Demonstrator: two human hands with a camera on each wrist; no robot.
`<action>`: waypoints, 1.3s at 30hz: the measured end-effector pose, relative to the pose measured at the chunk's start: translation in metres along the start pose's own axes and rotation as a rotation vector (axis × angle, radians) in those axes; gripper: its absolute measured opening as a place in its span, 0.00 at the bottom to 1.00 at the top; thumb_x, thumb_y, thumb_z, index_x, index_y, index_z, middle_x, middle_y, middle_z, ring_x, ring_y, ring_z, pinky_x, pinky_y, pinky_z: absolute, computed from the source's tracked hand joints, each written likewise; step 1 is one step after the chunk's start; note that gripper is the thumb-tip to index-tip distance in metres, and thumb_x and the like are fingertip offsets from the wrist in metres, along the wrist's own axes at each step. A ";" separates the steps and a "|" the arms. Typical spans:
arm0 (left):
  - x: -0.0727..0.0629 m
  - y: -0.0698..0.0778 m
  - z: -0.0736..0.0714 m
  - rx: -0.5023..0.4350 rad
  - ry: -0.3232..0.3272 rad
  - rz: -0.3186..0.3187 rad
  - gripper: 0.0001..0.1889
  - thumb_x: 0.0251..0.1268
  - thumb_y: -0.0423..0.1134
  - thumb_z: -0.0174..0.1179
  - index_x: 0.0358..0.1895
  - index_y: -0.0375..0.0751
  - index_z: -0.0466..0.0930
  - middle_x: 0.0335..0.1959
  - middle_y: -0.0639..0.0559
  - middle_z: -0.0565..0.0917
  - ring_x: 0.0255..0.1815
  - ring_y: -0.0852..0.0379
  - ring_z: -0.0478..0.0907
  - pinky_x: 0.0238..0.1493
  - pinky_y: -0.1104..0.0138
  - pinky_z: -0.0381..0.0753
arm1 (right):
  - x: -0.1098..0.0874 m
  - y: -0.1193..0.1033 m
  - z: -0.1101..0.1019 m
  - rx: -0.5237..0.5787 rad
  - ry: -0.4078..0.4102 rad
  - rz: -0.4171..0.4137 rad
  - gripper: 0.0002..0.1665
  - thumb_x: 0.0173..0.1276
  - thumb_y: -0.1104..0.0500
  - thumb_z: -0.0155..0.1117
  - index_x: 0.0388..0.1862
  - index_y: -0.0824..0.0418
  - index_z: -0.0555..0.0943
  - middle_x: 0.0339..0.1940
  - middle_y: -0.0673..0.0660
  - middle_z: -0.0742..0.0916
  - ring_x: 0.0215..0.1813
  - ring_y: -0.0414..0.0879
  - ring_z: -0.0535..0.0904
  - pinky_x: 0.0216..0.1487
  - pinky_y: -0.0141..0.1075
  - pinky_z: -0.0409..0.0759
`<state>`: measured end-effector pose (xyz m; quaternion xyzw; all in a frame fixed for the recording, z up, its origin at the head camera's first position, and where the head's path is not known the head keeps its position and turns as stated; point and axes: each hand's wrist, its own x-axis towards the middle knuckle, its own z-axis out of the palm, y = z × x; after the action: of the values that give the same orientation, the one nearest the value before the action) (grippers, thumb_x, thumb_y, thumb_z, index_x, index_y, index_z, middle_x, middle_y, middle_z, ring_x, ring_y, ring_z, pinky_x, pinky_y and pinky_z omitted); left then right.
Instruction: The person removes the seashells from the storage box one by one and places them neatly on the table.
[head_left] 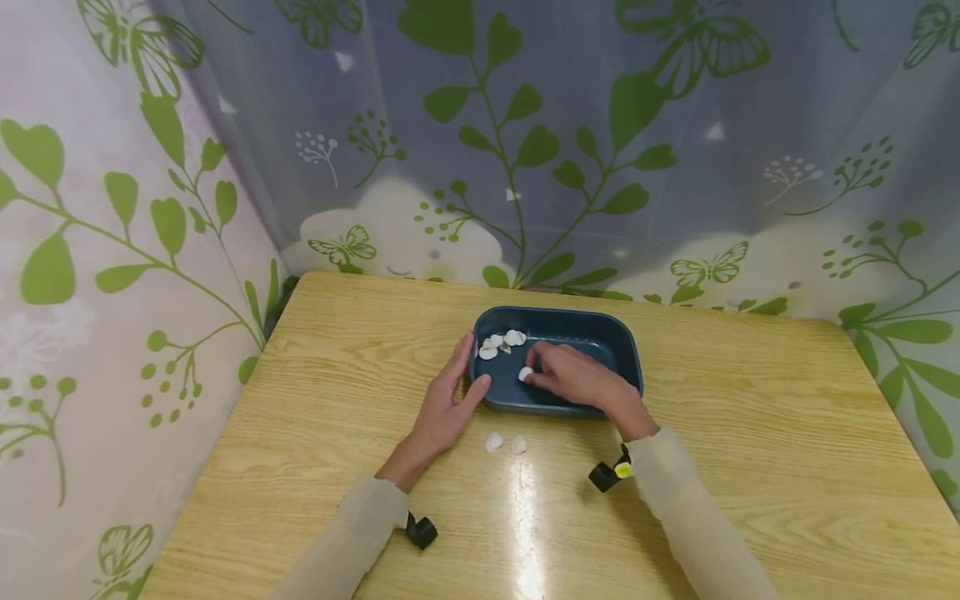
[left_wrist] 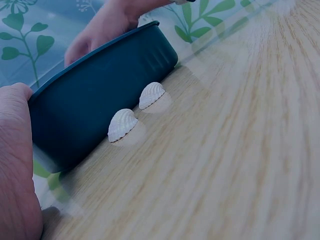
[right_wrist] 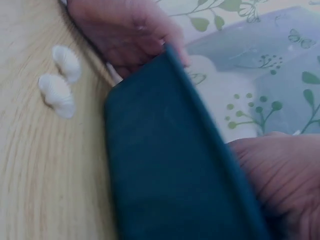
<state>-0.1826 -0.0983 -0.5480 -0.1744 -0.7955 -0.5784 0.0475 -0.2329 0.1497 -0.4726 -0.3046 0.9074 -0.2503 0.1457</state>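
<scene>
A white seashell [head_left: 526, 375] is pinched by the right hand [head_left: 581, 382] inside the dark-blue tray [head_left: 543, 407]. The tray's left end is touched by the left hand [head_left: 441, 410], thumb and fingers spread. Clustered shells [head_left: 488, 353] are contained at the tray's far left; two ribbed shells [head_left: 519, 444] are seen before it.

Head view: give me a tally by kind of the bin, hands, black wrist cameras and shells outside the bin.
Blue bin: 1
Left hand and right hand: 2
Black wrist cameras: 2
White shells outside the bin: 2
Total: 7
</scene>
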 end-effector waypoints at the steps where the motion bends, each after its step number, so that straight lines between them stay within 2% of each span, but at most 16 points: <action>1: 0.000 0.000 0.000 0.002 -0.001 0.000 0.37 0.82 0.44 0.56 0.86 0.51 0.49 0.86 0.49 0.53 0.86 0.55 0.47 0.84 0.51 0.50 | -0.002 -0.002 -0.002 0.002 0.005 -0.009 0.11 0.78 0.58 0.66 0.51 0.63 0.80 0.23 0.49 0.77 0.23 0.39 0.70 0.28 0.32 0.68; 7: 0.000 0.000 0.000 0.011 -0.008 -0.002 0.37 0.83 0.49 0.53 0.86 0.50 0.48 0.86 0.48 0.52 0.86 0.58 0.46 0.84 0.53 0.50 | -0.019 -0.015 -0.011 -0.001 0.017 -0.043 0.11 0.79 0.57 0.65 0.52 0.62 0.79 0.21 0.46 0.76 0.20 0.38 0.68 0.27 0.32 0.69; 16: 0.000 -0.001 0.001 0.013 0.000 0.019 0.37 0.83 0.47 0.54 0.86 0.48 0.48 0.86 0.46 0.52 0.86 0.56 0.46 0.84 0.52 0.50 | -0.052 -0.038 -0.014 -0.016 0.052 -0.091 0.11 0.79 0.55 0.64 0.53 0.60 0.79 0.23 0.44 0.75 0.21 0.35 0.67 0.25 0.31 0.69; 24: -0.001 0.001 0.001 0.006 0.003 0.022 0.37 0.83 0.46 0.55 0.86 0.49 0.49 0.86 0.45 0.52 0.86 0.55 0.46 0.84 0.51 0.50 | -0.079 -0.047 -0.002 0.019 0.029 -0.090 0.10 0.79 0.55 0.64 0.53 0.57 0.79 0.22 0.42 0.73 0.21 0.32 0.65 0.25 0.29 0.68; 33: 0.000 0.000 -0.001 -0.003 0.006 0.015 0.37 0.82 0.45 0.56 0.86 0.50 0.49 0.86 0.47 0.53 0.86 0.56 0.46 0.84 0.52 0.50 | -0.094 -0.046 0.022 0.024 -0.016 -0.091 0.08 0.77 0.58 0.67 0.50 0.56 0.78 0.19 0.38 0.69 0.20 0.30 0.61 0.23 0.27 0.64; 37: 0.000 -0.001 0.000 -0.011 0.008 0.016 0.37 0.82 0.43 0.57 0.85 0.49 0.50 0.86 0.48 0.54 0.86 0.54 0.47 0.84 0.50 0.50 | -0.097 -0.040 0.035 0.017 -0.027 -0.079 0.07 0.76 0.59 0.68 0.49 0.57 0.79 0.20 0.39 0.73 0.22 0.30 0.64 0.24 0.27 0.66; 39: 0.000 -0.002 0.001 -0.011 0.011 0.019 0.36 0.82 0.43 0.56 0.85 0.49 0.50 0.86 0.47 0.53 0.86 0.53 0.47 0.84 0.50 0.50 | -0.097 -0.036 0.041 0.009 -0.012 -0.084 0.07 0.76 0.59 0.68 0.48 0.57 0.80 0.24 0.40 0.77 0.25 0.30 0.67 0.27 0.27 0.69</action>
<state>-0.1831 -0.0981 -0.5498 -0.1788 -0.7904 -0.5832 0.0562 -0.1239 0.1703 -0.4762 -0.3434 0.8917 -0.2585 0.1421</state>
